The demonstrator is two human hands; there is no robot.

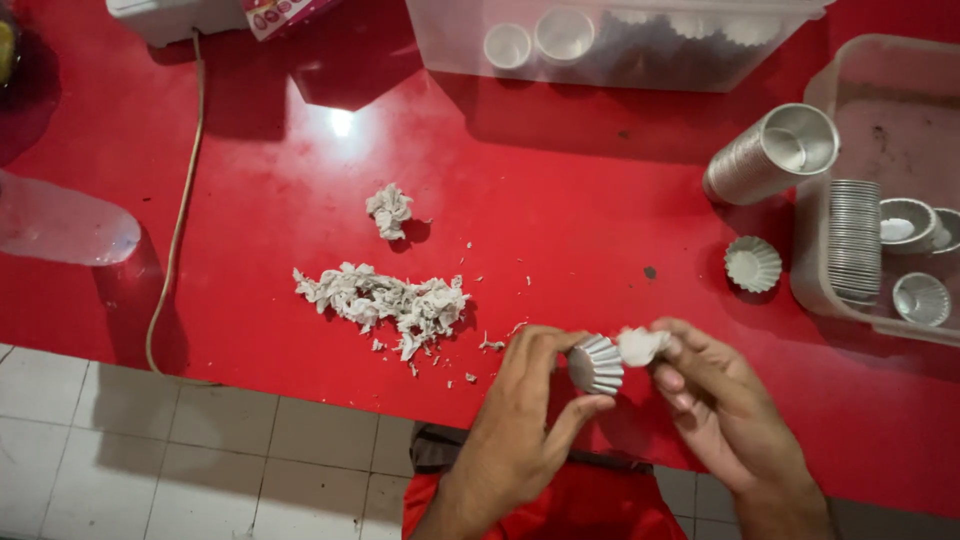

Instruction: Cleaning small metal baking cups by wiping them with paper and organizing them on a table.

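Observation:
My left hand [530, 400] pinches a small fluted metal cup mould [596, 364] between thumb and fingers, tipped on its side over the near edge of the red table [560, 210]. Right beside it, my right hand [715, 400] holds a crumpled white wad of paper [640, 345] against the mould's mouth. A heap of torn white paper scraps [385, 300] lies on the table to the left of my hands, with a smaller wad [389, 210] farther back.
One fluted mould [752, 264] sits alone on the table at right. A stack of moulds [770, 155] lies on its side near a clear tub [880, 190] holding more moulds. Another clear tub [600, 40] stands at the back. A cord [180, 200] runs down the left, beside a plastic bottle [60, 225].

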